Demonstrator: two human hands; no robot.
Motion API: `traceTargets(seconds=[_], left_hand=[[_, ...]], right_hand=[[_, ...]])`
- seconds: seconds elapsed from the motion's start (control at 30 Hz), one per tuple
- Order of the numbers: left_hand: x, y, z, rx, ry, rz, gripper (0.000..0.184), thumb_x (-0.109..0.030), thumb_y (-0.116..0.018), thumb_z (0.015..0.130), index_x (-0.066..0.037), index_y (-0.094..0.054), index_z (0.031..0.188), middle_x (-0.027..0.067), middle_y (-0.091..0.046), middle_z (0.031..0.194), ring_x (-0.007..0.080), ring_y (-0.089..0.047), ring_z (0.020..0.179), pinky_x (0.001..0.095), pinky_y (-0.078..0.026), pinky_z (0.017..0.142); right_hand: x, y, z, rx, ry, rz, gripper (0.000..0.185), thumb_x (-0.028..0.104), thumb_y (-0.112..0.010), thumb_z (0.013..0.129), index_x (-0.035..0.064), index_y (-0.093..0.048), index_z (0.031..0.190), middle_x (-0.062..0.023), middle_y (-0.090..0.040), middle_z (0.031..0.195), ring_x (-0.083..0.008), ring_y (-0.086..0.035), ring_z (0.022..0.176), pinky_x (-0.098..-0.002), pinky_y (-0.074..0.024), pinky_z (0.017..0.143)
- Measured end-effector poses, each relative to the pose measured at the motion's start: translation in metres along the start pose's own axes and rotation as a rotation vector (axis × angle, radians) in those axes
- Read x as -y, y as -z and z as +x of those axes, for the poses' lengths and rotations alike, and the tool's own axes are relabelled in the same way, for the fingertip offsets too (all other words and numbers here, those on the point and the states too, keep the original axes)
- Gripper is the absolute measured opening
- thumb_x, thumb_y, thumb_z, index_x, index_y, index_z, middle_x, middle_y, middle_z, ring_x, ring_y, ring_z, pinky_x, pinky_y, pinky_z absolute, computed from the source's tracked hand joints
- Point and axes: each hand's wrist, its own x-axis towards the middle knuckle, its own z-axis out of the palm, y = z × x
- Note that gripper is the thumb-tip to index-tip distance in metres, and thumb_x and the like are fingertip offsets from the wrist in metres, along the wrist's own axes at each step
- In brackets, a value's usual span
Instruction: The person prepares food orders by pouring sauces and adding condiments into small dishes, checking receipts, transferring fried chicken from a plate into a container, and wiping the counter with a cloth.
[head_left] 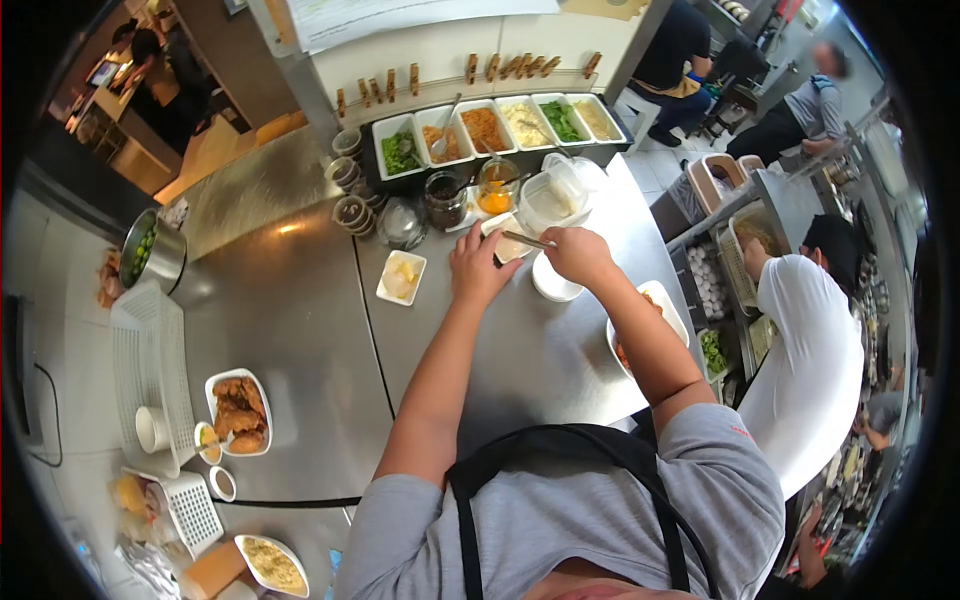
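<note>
My left hand [481, 266] closes around the near-left side of a small white dish [513, 251], with thumb and fingers on its edges. A slim metal utensil [526, 240] is gripped in my right hand [580, 256]; its tip reaches over the dish, and its working end is too small to make out. White round bowls [557, 280] stand just below my right hand. Left of my left hand sits another small white dish [401, 279] with pale food. Partly behind my right forearm is a white bowl [678, 321] with orange-red food.
White trays of toppings [481, 131] line the back, behind glass jars [445, 200] and a clear plastic tub [552, 200]. Fried food fills a white dish [238, 412] at left, near a white basket [150, 375]. A co-worker in white [805, 350] stands close on the right.
</note>
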Motion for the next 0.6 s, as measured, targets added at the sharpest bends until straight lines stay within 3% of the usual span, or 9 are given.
traceTargets(seconds=[0.07, 0.17, 0.27, 0.3, 0.43, 0.47, 0.6], left_hand=[[0.004, -0.001, 0.0, -0.022, -0.018, -0.009, 0.065, -0.039, -0.07, 0.055, -0.015, -0.049, 0.111, 0.0092, -0.041, 0.119, 0.028, -0.042, 0.102, 0.0408, -0.035, 0.083], [0.011, 0.004, -0.006, -0.159, -0.058, -0.211, 0.075, -0.035, -0.071, 0.054, -0.011, -0.04, 0.118, 0.0177, -0.033, 0.124, 0.033, -0.037, 0.108, 0.0426, -0.032, 0.087], [0.027, 0.044, -0.028, -0.315, 0.015, 0.019, 0.078, -0.034, -0.071, 0.055, -0.01, -0.036, 0.121, 0.0199, -0.029, 0.126, 0.0357, -0.031, 0.112, 0.045, -0.026, 0.091], [0.031, 0.062, -0.039, -0.337, 0.144, 0.091, 0.079, -0.035, -0.07, 0.056, -0.01, -0.034, 0.122, 0.0194, -0.029, 0.126, 0.036, -0.029, 0.113, 0.0462, -0.025, 0.092], [0.065, 0.087, -0.071, -0.331, 0.501, 0.168, 0.081, -0.037, -0.07, 0.057, -0.01, -0.032, 0.124, 0.0179, -0.029, 0.126, 0.0353, -0.027, 0.114, 0.0484, -0.023, 0.091], [0.07, 0.089, -0.074, -0.235, 0.483, 0.202, 0.079, -0.037, -0.07, 0.058, -0.012, -0.033, 0.123, 0.0158, -0.031, 0.125, 0.0343, -0.029, 0.112, 0.048, -0.024, 0.089], [0.075, 0.083, -0.076, -0.207, 0.359, 0.25, 0.071, -0.038, -0.067, 0.059, -0.015, -0.039, 0.121, 0.0129, -0.037, 0.121, 0.0322, -0.031, 0.111, 0.047, -0.025, 0.088]], right_hand=[[0.002, -0.001, -0.001, -0.037, 0.009, 0.0, 0.021, 0.02, -0.051, 0.073, 0.0146, -0.059, 0.092, -0.0105, -0.061, 0.078, -0.0267, -0.059, 0.073, -0.0371, -0.0461, 0.064], [0.015, 0.016, -0.008, -0.089, 0.038, 0.039, 0.022, 0.019, -0.053, 0.072, 0.0141, -0.058, 0.093, -0.0124, -0.061, 0.076, -0.0276, -0.058, 0.071, -0.0375, -0.0458, 0.062], [0.041, 0.01, -0.012, -0.114, 0.188, 0.086, 0.023, 0.017, -0.055, 0.07, 0.0129, -0.057, 0.093, -0.0126, -0.06, 0.072, -0.0287, -0.058, 0.066, -0.0374, -0.0456, 0.059], [0.049, -0.003, -0.01, -0.186, 0.331, 0.133, 0.022, 0.018, -0.056, 0.07, 0.0128, -0.058, 0.092, -0.0129, -0.06, 0.07, -0.0286, -0.058, 0.065, -0.0378, -0.0455, 0.059], [0.101, -0.037, 0.001, -0.018, 0.419, 0.107, 0.024, 0.022, -0.054, 0.072, 0.0136, -0.056, 0.095, -0.0104, -0.06, 0.075, -0.0276, -0.058, 0.068, -0.0375, -0.0458, 0.059], [0.11, -0.044, 0.005, 0.01, 0.432, 0.069, 0.024, 0.022, -0.054, 0.073, 0.0139, -0.055, 0.096, -0.0098, -0.06, 0.076, -0.0273, -0.058, 0.068, -0.0375, -0.0458, 0.059], [0.112, -0.028, 0.002, 0.027, 0.431, 0.0, 0.026, 0.023, -0.052, 0.074, 0.0148, -0.053, 0.099, -0.0094, -0.06, 0.077, -0.0263, -0.059, 0.067, -0.0374, -0.0462, 0.06]])
